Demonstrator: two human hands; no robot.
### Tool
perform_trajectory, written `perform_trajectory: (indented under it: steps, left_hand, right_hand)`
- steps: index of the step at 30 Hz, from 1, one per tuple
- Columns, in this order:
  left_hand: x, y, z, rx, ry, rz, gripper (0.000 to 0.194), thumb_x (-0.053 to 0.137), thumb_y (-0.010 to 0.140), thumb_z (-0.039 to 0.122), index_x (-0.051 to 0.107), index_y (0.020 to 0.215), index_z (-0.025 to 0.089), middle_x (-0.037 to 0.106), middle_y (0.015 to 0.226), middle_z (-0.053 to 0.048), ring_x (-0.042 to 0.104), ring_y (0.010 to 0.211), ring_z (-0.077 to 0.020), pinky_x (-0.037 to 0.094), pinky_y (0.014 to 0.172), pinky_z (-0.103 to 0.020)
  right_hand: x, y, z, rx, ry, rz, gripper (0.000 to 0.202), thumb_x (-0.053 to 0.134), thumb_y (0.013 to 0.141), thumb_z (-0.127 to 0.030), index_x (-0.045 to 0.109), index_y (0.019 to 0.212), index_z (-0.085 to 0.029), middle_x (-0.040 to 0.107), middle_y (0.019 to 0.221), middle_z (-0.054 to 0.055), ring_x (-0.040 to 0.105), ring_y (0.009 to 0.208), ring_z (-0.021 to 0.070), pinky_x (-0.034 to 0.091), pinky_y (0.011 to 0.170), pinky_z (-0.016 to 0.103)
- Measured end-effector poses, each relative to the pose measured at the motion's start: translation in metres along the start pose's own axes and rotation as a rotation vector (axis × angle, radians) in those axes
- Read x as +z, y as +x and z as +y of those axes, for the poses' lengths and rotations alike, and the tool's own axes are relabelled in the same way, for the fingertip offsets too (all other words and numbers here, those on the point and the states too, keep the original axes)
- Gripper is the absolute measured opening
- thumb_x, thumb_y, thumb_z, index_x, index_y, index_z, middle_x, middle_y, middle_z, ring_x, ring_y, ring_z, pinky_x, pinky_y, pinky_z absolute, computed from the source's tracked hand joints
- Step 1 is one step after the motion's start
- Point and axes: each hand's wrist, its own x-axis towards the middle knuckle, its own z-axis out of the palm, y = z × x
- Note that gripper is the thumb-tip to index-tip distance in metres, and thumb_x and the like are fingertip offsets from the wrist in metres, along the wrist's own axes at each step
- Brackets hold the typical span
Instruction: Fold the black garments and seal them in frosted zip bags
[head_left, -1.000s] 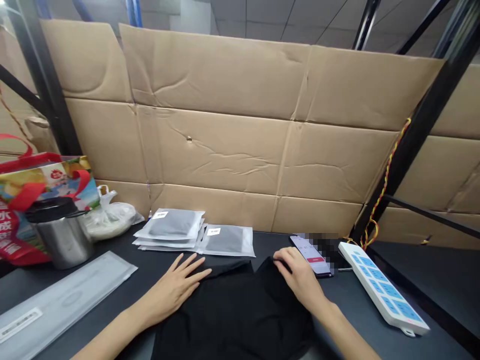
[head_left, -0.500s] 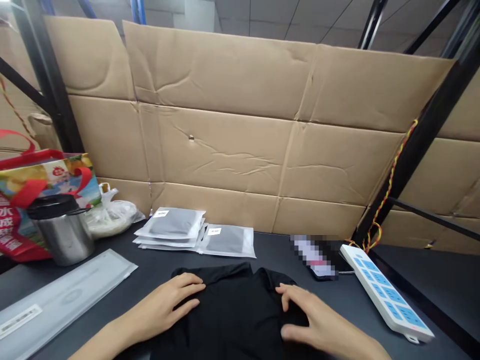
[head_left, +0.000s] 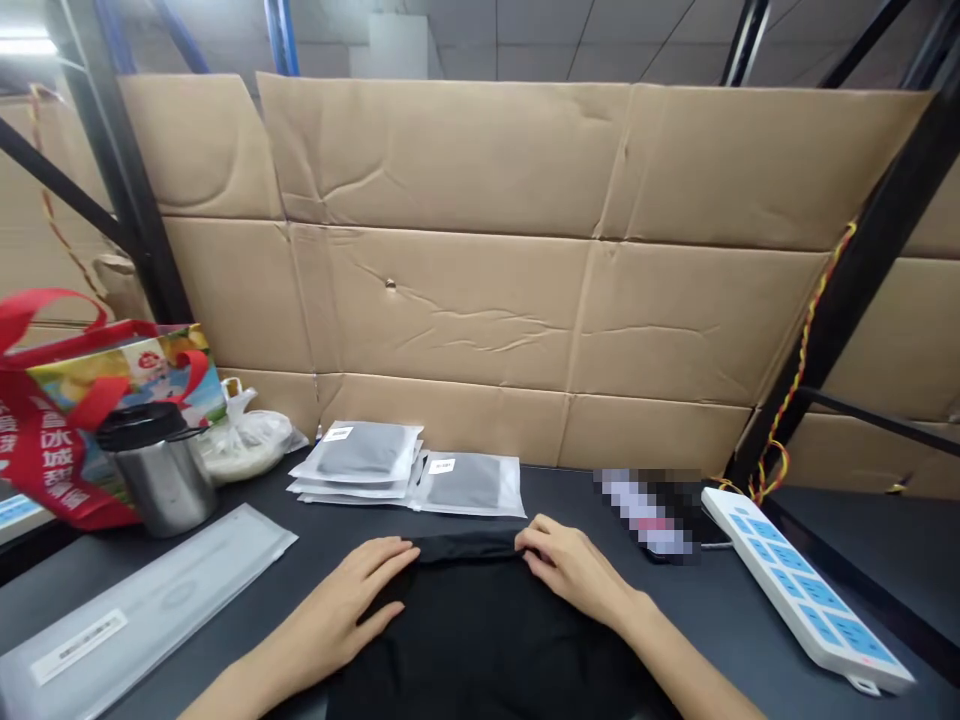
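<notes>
A piece of black cloth point(head_left: 472, 630) lies in front of me on the dark tabletop, and a narrow folded band runs along its far edge. My left hand point(head_left: 367, 590) rests on the cloth's left side, fingers stretched out towards the band and thumb apart. At the right end of the band, the curled fingers of my right hand point(head_left: 574, 570) grip the fabric. Just beyond the cloth are flat frosted plastic packets with dark contents: a small stack point(head_left: 360, 455) and a single packet point(head_left: 471, 484) beside it.
To the left lie a long frosted plastic packet point(head_left: 150, 610), a steel mug point(head_left: 161, 480), a red printed bag point(head_left: 75, 440) and a knotted plastic bag point(head_left: 251, 440). On the right are a blurred-out phone point(head_left: 652, 515) and a white power strip point(head_left: 810, 590). Cardboard point(head_left: 465, 300) stands behind.
My right hand has moved left and away from me, closing on the cloth's far edge. That edge, uneven before, now lies as a straighter folded band. My left hand stays nearly in place.
</notes>
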Motion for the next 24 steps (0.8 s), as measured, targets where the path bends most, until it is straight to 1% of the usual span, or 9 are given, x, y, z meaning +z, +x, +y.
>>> perform_trajectory:
  steps: [3,6,8,10,12,14,16,20,24]
  left_hand:
    - [0.005,-0.008,-0.011,-0.07,0.026,-0.005,0.044,0.051,0.093,0.036,0.047,0.136,0.032,0.052,0.139,-0.003,0.053,0.122,-0.0248,0.046,0.101,-0.037]
    - [0.002,-0.01,-0.014,-0.056,0.026,-0.059,0.041,0.049,0.094,0.037,0.049,0.135,0.033,0.051,0.14,-0.002,0.05,0.125,-0.0255,0.043,0.104,-0.04]
    - [-0.004,-0.01,-0.011,-0.039,0.017,-0.067,0.041,0.05,0.093,0.038,0.05,0.134,0.034,0.052,0.139,-0.001,0.046,0.129,-0.0268,0.039,0.106,-0.043]
    - [-0.011,-0.01,-0.004,-0.034,-0.004,-0.076,0.038,0.051,0.093,0.038,0.053,0.131,0.035,0.053,0.137,0.0,0.043,0.131,-0.0268,0.038,0.107,-0.044]
    - [-0.015,-0.01,0.003,-0.04,-0.038,-0.095,0.036,0.051,0.093,0.038,0.054,0.129,0.036,0.054,0.136,0.001,0.045,0.13,-0.0256,0.04,0.107,-0.041]
    - [-0.017,-0.011,0.009,-0.055,-0.072,-0.107,0.036,0.052,0.093,0.038,0.055,0.128,0.035,0.056,0.134,0.001,0.049,0.126,-0.0246,0.044,0.104,-0.037]
    - [-0.015,-0.01,0.011,-0.075,-0.098,-0.116,0.037,0.052,0.092,0.039,0.054,0.129,0.034,0.058,0.132,0.0,0.055,0.12,-0.024,0.046,0.102,-0.035]
    - [-0.013,-0.007,0.011,-0.097,-0.116,-0.152,0.038,0.05,0.093,0.04,0.052,0.131,0.034,0.058,0.13,-0.002,0.055,0.119,-0.0235,0.046,0.102,-0.035]
    - [-0.023,-0.013,0.018,-0.093,-0.154,-0.194,0.044,0.058,0.088,0.043,0.051,0.131,0.036,0.051,0.138,-0.001,0.048,0.127,-0.027,0.041,0.105,-0.04]
  right_hand:
    - [-0.005,-0.014,-0.005,-0.013,-0.017,-0.009,0.026,0.043,0.091,-0.017,0.061,0.107,-0.026,0.06,0.096,0.002,0.059,0.085,0.0164,0.046,0.077,0.028]
    - [-0.014,-0.027,-0.012,-0.005,0.052,-0.055,0.031,0.045,0.091,-0.021,0.057,0.119,-0.029,0.06,0.107,0.003,0.057,0.1,0.0183,0.044,0.092,0.032]
    - [-0.018,-0.034,-0.013,0.016,0.107,-0.064,0.032,0.047,0.092,-0.026,0.054,0.123,-0.03,0.059,0.115,0.003,0.054,0.109,0.0192,0.04,0.099,0.034]
    - [-0.018,-0.04,-0.01,0.063,0.163,-0.021,0.031,0.046,0.093,-0.027,0.052,0.123,-0.03,0.058,0.117,0.003,0.055,0.108,0.0185,0.042,0.097,0.033]
    - [-0.014,-0.042,-0.005,0.118,0.191,0.041,0.029,0.047,0.092,-0.025,0.052,0.12,-0.028,0.058,0.111,0.003,0.058,0.097,0.017,0.047,0.088,0.03]
    - [-0.008,-0.042,0.002,0.152,0.178,0.067,0.025,0.05,0.09,-0.022,0.054,0.114,-0.026,0.058,0.104,0.002,0.059,0.089,0.0163,0.048,0.082,0.029]
    - [-0.003,-0.04,0.006,0.159,0.138,0.06,0.018,0.051,0.089,-0.02,0.058,0.105,-0.025,0.059,0.098,0.002,0.059,0.087,0.0169,0.048,0.08,0.03]
    - [-0.003,-0.037,0.003,0.114,0.054,0.048,0.019,0.044,0.093,-0.02,0.061,0.098,-0.025,0.061,0.094,0.002,0.058,0.089,0.018,0.047,0.081,0.031]
    - [-0.019,-0.047,-0.006,0.12,0.071,-0.005,0.022,0.047,0.093,-0.027,0.06,0.11,-0.028,0.062,0.106,0.003,0.057,0.101,0.0195,0.044,0.092,0.034]
